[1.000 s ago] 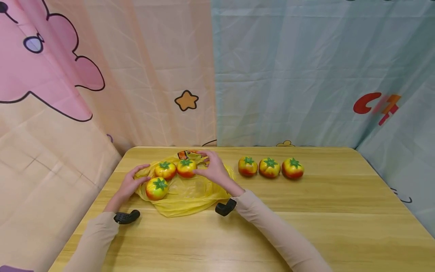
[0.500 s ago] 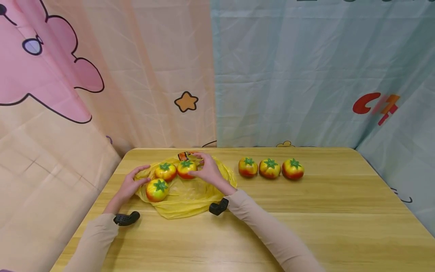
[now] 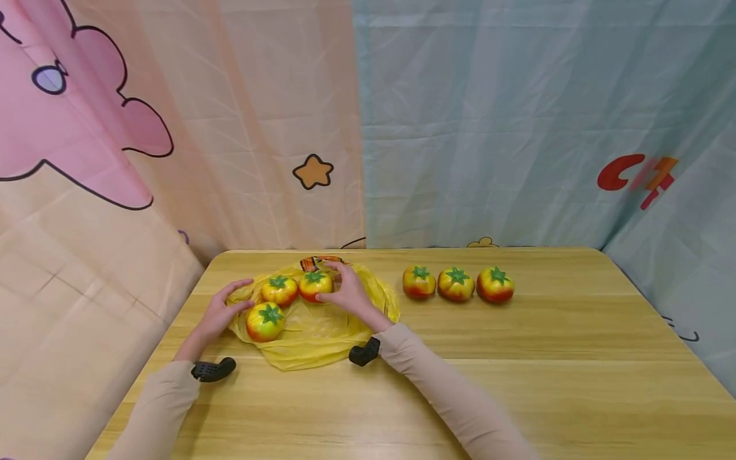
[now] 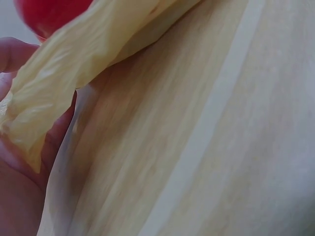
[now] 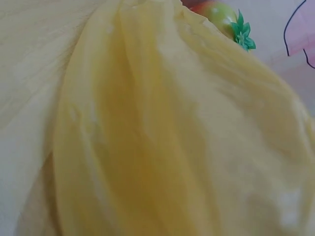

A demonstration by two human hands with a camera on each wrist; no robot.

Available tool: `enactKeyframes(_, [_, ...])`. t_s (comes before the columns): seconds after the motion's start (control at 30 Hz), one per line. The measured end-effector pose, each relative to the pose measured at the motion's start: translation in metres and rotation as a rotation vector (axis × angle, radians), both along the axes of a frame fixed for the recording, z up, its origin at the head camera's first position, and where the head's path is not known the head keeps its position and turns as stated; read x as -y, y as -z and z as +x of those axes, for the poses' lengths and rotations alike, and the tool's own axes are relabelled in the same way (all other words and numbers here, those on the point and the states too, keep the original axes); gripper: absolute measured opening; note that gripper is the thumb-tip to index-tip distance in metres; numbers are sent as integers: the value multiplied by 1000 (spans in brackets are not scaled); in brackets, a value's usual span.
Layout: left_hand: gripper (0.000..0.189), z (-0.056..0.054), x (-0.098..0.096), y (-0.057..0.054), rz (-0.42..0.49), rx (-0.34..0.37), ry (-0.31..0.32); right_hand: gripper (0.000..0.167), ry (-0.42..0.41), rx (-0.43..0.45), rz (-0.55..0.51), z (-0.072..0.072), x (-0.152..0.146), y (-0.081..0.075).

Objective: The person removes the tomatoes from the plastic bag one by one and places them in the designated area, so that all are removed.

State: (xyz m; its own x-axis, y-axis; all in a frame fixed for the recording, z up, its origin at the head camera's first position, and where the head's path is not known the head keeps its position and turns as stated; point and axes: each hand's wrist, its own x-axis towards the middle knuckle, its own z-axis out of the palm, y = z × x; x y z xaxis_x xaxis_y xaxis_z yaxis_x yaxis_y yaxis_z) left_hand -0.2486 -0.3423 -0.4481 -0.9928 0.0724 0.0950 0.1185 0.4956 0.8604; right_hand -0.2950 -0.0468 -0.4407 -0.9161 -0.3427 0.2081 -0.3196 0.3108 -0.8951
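Observation:
A yellow plastic bag (image 3: 310,352) lies spread on the table's left half. Three red-and-yellow toy tomatoes with green leafy tops rest on it: a front one (image 3: 266,322), a back-left one (image 3: 279,291) and a back-right one (image 3: 315,287). At the bag's left edge my left hand (image 3: 217,311) holds the plastic; the left wrist view has the film (image 4: 54,78) passing between thumb and fingers. My right hand (image 3: 352,292) grips the back-right tomato from its right side, thumb in front and fingers behind. Yellow film (image 5: 147,123) fills most of the right wrist view, hiding that hand.
To the right of the bag, three more toy tomatoes stand in a row: left (image 3: 419,282), middle (image 3: 456,285) and right (image 3: 496,285). The wooden table (image 3: 575,358) ends at the back against a printed curtain (image 3: 460,128).
My right hand has moved left, from beside the back-right tomato to round its right side. The left hand and the tomatoes have hardly moved.

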Motion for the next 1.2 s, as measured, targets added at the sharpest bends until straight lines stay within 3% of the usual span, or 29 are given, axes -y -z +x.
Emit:
enactKeyframes(0.2, [53, 0, -1, 0, -2, 0, 4, 65, -15, -21, -21, 0, 2, 3])
enactKeyframes(0.9, [55, 0, 0, -1, -20, 15, -13, 62, 29, -54, 67, 3, 6, 12])
enactKeyframes(1.2, [55, 0, -1, -1, 12, 9, -15, 60, 54, -62, 97, 3, 7, 11])
